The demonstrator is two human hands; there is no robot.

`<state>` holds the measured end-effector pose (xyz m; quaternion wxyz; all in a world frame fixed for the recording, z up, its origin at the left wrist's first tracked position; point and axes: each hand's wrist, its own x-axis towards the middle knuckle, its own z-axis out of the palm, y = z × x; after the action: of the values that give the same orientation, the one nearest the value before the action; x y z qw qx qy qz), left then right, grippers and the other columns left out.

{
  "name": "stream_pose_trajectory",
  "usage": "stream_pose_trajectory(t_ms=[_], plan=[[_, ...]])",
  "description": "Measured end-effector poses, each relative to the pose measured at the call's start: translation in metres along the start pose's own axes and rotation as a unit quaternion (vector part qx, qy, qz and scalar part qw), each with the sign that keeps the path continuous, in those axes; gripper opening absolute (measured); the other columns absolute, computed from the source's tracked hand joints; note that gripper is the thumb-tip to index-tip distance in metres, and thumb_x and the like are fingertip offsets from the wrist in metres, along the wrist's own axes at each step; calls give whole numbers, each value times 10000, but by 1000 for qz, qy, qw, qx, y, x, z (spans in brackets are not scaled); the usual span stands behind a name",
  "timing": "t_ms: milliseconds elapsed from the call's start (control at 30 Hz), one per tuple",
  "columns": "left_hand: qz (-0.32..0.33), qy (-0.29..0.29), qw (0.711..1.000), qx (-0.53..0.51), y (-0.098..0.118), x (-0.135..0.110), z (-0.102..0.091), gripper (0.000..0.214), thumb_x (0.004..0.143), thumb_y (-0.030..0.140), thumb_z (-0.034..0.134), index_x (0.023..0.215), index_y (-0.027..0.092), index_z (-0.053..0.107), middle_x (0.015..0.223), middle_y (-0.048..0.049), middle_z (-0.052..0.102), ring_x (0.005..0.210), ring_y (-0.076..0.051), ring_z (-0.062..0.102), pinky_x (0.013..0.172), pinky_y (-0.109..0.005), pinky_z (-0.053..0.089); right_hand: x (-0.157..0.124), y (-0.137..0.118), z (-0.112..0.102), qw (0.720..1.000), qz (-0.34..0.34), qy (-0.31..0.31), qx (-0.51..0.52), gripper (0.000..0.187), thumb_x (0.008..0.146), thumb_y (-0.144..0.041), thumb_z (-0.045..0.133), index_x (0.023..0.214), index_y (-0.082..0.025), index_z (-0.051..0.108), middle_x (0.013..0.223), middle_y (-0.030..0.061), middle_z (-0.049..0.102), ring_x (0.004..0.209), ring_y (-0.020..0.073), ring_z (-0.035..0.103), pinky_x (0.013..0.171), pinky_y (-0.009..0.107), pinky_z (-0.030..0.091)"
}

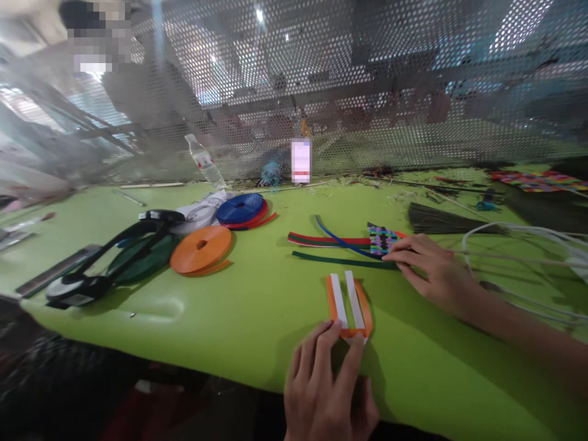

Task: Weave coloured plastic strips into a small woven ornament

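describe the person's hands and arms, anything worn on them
Both are bare. The left hand shows no glove, ring or band; its arm is out of frame past the wrist. The right hand is likewise ungloved and ringless; the right forearm is uncovered to the picture's edge, with no sleeve, watch or bracelet in view.

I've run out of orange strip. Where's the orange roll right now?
Head view, left of centre: the orange roll lies flat on the green table, just in front of the blue roll, beside the dark green roll.
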<state>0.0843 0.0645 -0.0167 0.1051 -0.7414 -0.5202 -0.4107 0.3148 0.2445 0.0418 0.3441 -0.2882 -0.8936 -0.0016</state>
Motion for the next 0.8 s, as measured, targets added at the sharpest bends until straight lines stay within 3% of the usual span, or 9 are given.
stream_pose_trajectory(t_ms=[100, 233, 400, 467, 600, 800], plan=[[8, -4, 1000, 3, -1, 1, -1, 440, 894, 176, 586, 1320, 183, 698, 1292, -144, 654, 1253, -299, 597, 920, -441, 573, -1, 3, 2, 1000, -8, 0, -3, 239, 977, -140, 548, 1073, -249, 738, 1067, 90, 712, 1048, 265, 681, 916, 450, 568], [-28, 21, 999, -12, 5, 0, 3, 397, 905, 177, 565, 1269, 197, 724, 1235, -131, 687, 1235, -300, 611, 946, -459, 552, -6, 10, 5, 999, -18, -18, -22, 243, 999, -179, 539, 1121, -242, 740, 1102, 96, 704, 1059, 257, 673, 918, 446, 566], [-38, 35, 998, -27, 8, 1, 5, 379, 917, 184, 561, 1255, 191, 731, 1223, -132, 705, 1215, -299, 622, 939, -462, 545, -13, 15, 16, 992, -40, -75, -97, 304, 1031, -315, 537, 1234, -201, 731, 1196, 128, 708, 1120, 318, 656, 996, 568, 523], [-34, 34, 999, -27, 7, 1, 5, 382, 920, 178, 559, 1262, 185, 729, 1228, -135, 705, 1215, -299, 622, 936, -464, 546, -14, 13, 19, 990, -55, -78, -107, 294, 1038, -298, 522, 1202, -187, 740, 1156, 120, 726, 1093, 311, 659, 988, 564, 520], [-29, 32, 999, -26, 4, 0, 5, 392, 917, 169, 561, 1273, 193, 724, 1247, -130, 701, 1208, -295, 623, 932, -467, 553, -9, 7, 15, 993, -64, -53, -80, 238, 1028, -219, 532, 1078, -193, 764, 1031, 88, 753, 999, 267, 680, 942, 502, 538], [-33, 23, 999, -15, 5, 0, 4, 433, 907, 150, 560, 1308, 220, 707, 1298, -131, 672, 1219, -293, 614, 912, -459, 565, -1, 1, 4, 999, -27, 4, -33, 202, 969, -194, 592, 1049, -246, 769, 978, 76, 761, 929, 262, 718, 863, 455, 575]])
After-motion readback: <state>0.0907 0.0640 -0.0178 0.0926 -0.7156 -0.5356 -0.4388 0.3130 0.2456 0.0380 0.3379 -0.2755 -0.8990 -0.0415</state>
